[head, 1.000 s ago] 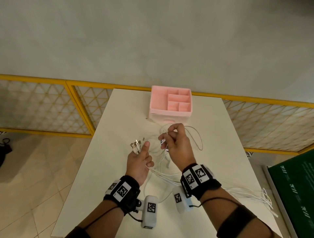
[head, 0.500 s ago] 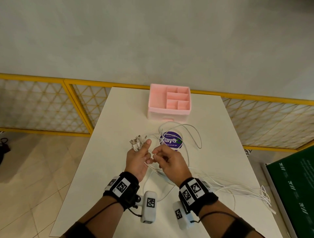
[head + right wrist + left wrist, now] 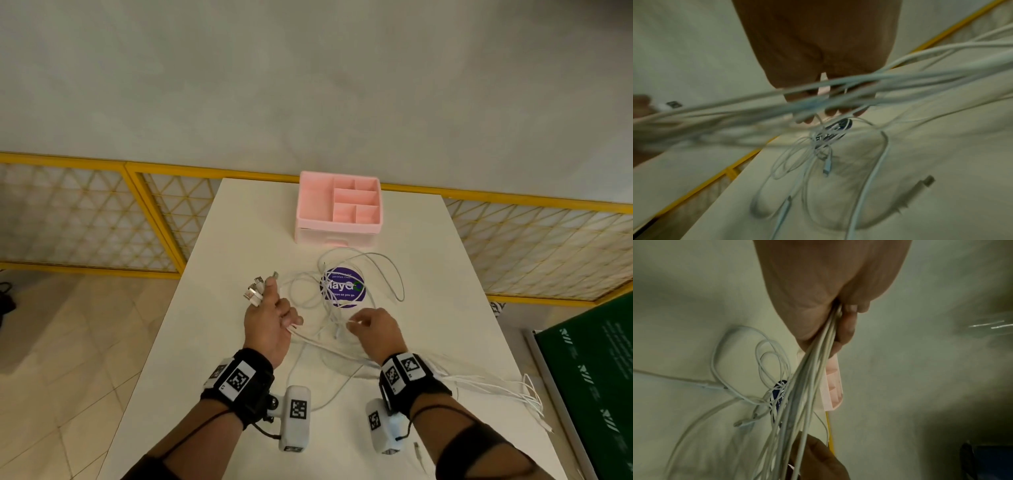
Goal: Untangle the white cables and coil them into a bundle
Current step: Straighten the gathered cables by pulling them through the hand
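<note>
Left hand (image 3: pixel 270 322) grips a bunch of white cables (image 3: pixel 329 346), fingers (image 3: pixel 291 317) curled round them, plug ends (image 3: pixel 255 289) sticking out past the thumb. Right hand (image 3: pixel 375 330) pinches one strand above the bench (image 3: pixel 428 274). Rest of tangle lies across a purple sticker (image 3: pixel 344 289), near the pink organizer (image 3: pixel 339 210).

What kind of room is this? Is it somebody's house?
Probably not a house: more like a work or practice area. A plain white table stands against a yellow mesh fence, with a pink organizer box and a round purple sticker on it.
</note>
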`<move>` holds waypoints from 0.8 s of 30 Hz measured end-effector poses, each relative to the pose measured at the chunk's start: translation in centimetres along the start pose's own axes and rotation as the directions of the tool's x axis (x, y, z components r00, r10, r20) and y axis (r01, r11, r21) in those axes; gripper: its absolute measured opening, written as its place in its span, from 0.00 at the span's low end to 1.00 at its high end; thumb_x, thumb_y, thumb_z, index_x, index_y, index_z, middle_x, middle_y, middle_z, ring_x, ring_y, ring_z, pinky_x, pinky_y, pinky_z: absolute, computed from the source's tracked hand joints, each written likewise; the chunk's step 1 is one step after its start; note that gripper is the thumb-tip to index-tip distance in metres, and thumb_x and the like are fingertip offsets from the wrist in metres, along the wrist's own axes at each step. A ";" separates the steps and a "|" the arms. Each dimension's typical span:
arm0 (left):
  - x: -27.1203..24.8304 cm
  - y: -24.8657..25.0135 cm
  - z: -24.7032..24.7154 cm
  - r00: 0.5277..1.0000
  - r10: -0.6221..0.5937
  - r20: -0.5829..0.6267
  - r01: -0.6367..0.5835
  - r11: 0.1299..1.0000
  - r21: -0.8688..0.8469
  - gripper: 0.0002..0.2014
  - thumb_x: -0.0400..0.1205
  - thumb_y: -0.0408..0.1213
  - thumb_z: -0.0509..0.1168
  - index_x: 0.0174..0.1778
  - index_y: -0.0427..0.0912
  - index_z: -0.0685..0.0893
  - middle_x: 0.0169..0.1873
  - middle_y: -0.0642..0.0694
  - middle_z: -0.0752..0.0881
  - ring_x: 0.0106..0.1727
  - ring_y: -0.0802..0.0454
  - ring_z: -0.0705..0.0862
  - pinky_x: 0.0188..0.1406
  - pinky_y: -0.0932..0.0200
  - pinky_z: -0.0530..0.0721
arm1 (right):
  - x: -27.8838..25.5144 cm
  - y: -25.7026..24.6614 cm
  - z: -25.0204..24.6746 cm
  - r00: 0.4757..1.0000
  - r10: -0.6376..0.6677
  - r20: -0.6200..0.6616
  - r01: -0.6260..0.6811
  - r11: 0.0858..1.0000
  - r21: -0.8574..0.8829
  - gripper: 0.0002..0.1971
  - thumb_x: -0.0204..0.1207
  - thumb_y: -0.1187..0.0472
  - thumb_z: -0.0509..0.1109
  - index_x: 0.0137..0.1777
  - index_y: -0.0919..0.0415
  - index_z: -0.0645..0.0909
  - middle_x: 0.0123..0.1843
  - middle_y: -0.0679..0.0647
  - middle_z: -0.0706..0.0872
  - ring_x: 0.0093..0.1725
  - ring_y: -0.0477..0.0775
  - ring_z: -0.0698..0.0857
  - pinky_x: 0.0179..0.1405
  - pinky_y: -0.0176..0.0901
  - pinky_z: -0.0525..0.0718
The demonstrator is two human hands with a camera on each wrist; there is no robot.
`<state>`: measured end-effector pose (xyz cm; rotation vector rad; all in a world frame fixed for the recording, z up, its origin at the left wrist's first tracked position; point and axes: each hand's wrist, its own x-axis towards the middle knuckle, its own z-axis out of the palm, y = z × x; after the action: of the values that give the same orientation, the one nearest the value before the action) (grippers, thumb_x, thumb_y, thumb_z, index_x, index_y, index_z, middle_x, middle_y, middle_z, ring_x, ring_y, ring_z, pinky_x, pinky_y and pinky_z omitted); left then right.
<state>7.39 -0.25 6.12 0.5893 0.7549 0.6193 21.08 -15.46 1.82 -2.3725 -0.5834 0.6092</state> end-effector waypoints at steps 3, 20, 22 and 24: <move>-0.5 -0.4 0.1 0.999 -0.041 -0.002 0.041 0.996 0.078 0.16 0.86 0.48 0.65 0.32 0.51 0.76 0.22 0.51 0.60 0.18 0.56 0.59 0.19 0.61 0.69 | 0.6 -1.1 -0.9 0.993 0.086 0.081 -0.111 0.911 0.397 0.07 0.76 0.69 0.71 0.41 0.59 0.87 0.37 0.55 0.90 0.39 0.56 0.87 0.39 0.44 0.85; -0.6 0.1 0.7 0.997 -0.036 0.065 0.013 0.944 0.329 0.09 0.80 0.35 0.75 0.42 0.32 0.87 0.36 0.37 0.88 0.19 0.54 0.68 0.15 0.64 0.65 | -3.3 -7.8 -1.0 0.923 -0.249 0.294 -0.027 0.720 0.693 0.12 0.74 0.75 0.75 0.49 0.65 0.75 0.36 0.64 0.89 0.30 0.56 0.85 0.27 0.40 0.78; -0.5 -0.2 0.3 0.997 -0.040 0.061 0.018 0.942 0.336 0.06 0.80 0.33 0.74 0.42 0.33 0.88 0.39 0.37 0.90 0.20 0.56 0.65 0.16 0.64 0.64 | -3.3 -7.4 -1.1 0.928 -0.170 0.331 -0.110 0.725 0.680 0.11 0.74 0.68 0.78 0.48 0.65 0.78 0.37 0.64 0.88 0.34 0.58 0.85 0.29 0.40 0.79; -0.4 -0.4 0.2 0.995 -0.052 0.082 0.023 0.946 0.324 0.04 0.80 0.31 0.74 0.39 0.37 0.89 0.39 0.37 0.87 0.20 0.57 0.63 0.18 0.64 0.62 | -2.8 -7.1 -1.4 0.916 -0.105 0.387 -0.204 0.708 0.676 0.10 0.77 0.57 0.76 0.52 0.63 0.84 0.45 0.60 0.91 0.44 0.57 0.87 0.38 0.43 0.83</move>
<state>7.39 -0.83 6.14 0.8973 0.7869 0.4321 17.76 -12.50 8.20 -1.5300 -0.3500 1.1326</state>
